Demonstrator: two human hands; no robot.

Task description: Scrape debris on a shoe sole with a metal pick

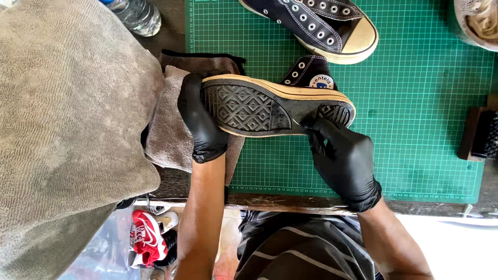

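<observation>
Sneaker (270, 106) between both gloved hands

Black high-top canvas sneaker (277, 106), turned on its side, worn patterned sole facing up, over green cutting mat

black sneakers (277, 106): 2 | brown cloths (168, 129): 1 | cutting mats (425, 103): 1 | water bottles (137, 14): 1
</observation>
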